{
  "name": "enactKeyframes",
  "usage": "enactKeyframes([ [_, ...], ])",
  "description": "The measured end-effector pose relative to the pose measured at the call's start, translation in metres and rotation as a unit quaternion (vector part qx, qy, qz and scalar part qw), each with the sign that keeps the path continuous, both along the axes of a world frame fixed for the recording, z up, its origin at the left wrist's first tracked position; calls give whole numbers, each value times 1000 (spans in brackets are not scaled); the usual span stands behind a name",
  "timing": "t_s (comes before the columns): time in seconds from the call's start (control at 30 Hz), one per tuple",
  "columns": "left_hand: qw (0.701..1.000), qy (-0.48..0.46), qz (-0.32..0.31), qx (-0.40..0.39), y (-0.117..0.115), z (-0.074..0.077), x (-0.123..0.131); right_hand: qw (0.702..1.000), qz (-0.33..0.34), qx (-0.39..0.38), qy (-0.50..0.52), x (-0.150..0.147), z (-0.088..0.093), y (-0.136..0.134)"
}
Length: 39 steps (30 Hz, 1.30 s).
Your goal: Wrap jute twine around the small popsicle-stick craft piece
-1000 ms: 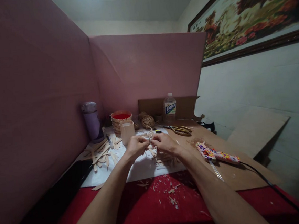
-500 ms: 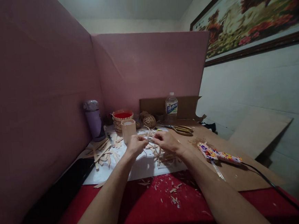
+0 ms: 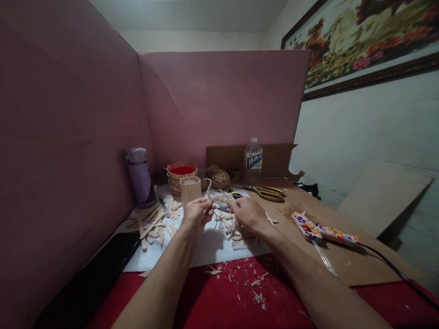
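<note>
Between finger and thumb, my left hand (image 3: 199,212) pinches a piece of twine (image 3: 209,186), one end of which curls up above the fingers. My right hand (image 3: 247,214) is closed a short way to the right, its fingertips beside a loose tangle of twine (image 3: 222,198). A small dark metallic piece shows by those fingertips; what the fingers hold is hidden. Just behind my left hand stands a pale cup of upright wooden sticks (image 3: 191,189). Behind it is a larger stick-sided container (image 3: 175,180) with a red inside. Balls of twine (image 3: 220,179) lie behind the hands.
Loose craft sticks (image 3: 152,225) lie at left near a purple bottle (image 3: 140,178). Golden-handled scissors (image 3: 269,193) and a flower-patterned glue gun (image 3: 323,231) with a cord lie on brown board at right. A plastic bottle (image 3: 253,159) stands behind. Wood scraps litter the red cloth (image 3: 230,305).
My hands have drawn apart from their close pinch over the twine. The right hand has shifted right and slightly down, and the twine's end now curls above my left hand.
</note>
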<state>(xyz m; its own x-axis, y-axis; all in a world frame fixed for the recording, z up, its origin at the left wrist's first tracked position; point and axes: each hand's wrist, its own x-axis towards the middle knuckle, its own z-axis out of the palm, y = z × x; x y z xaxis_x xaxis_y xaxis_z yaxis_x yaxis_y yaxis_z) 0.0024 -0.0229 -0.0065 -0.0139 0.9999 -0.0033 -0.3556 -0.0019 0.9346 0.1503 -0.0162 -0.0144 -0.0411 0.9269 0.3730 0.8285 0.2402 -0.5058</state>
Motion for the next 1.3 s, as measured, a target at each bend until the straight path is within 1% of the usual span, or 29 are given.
enactKeyframes([
  [0.03,1000,19,14,-3,0,0,0,999,-44,26,-3,2,4,-2],
  [0.07,999,38,26,-6,0,-1,1,996,-65,65,0,2,7,-4],
  [0.1,998,54,31,-9,0,-1,2,993,-55,109,6,1,9,-5],
  [0.13,997,65,26,-11,-1,-2,3,989,-18,149,14,-1,10,-7],
  [0.17,997,71,13,-10,-1,-2,4,983,34,176,27,-4,9,-8],
  [0.2,997,73,-4,-7,-2,-2,5,978,89,184,42,-7,8,-8],
  [0.23,997,73,-19,-1,-2,-3,6,974,134,173,62,-11,5,-7],
  [0.3,996,74,-37,14,-3,-3,8,969,191,111,109,-16,-1,-4],
  [0.37,996,76,-44,27,-3,-4,9,961,224,54,151,-17,-7,2],
  [0.43,994,89,-46,37,-3,-3,9,953,247,32,171,-15,-10,7],
  [0.53,989,128,-54,43,-5,-1,9,958,237,14,162,-8,-8,11],
  [0.67,976,188,-92,59,-7,0,10,971,200,-25,126,-2,1,9],
  [0.7,971,210,-90,69,-6,-1,10,971,200,-40,124,-1,3,8],
  [0.77,958,263,-65,90,-3,-4,11,964,213,-78,136,0,4,5],
  [0.83,941,317,-34,116,0,-8,11,949,234,-127,172,1,5,3],
  [0.9,917,370,-9,148,3,-11,11,925,257,-179,214,3,4,0],
  [0.97,880,435,25,187,2,-11,9,910,268,-198,246,5,4,-1],
  [1.0,854,474,49,207,1,-10,7,910,268,-185,255,5,4,-1],
  [1.07,797,546,101,239,-2,-7,5,924,247,-130,260,4,6,-1],
  [1.1,775,570,121,245,-4,-5,5,932,232,-103,261,3,6,-1],
  [1.13,765,581,132,245,-5,-4,5,936,216,-82,264,2,7,0],
  [1.17,766,581,131,242,-5,-4,5,938,202,-68,272,1,7,1],
  [1.2,775,572,117,241,-5,-4,6,937,193,-64,285,1,6,2],
  [1.27,794,549,68,251,-5,-7,10,925,185,-77,324,1,4,4],
  [1.3,797,542,42,262,-6,-8,12,916,184,-95,344,2,2,5],
])
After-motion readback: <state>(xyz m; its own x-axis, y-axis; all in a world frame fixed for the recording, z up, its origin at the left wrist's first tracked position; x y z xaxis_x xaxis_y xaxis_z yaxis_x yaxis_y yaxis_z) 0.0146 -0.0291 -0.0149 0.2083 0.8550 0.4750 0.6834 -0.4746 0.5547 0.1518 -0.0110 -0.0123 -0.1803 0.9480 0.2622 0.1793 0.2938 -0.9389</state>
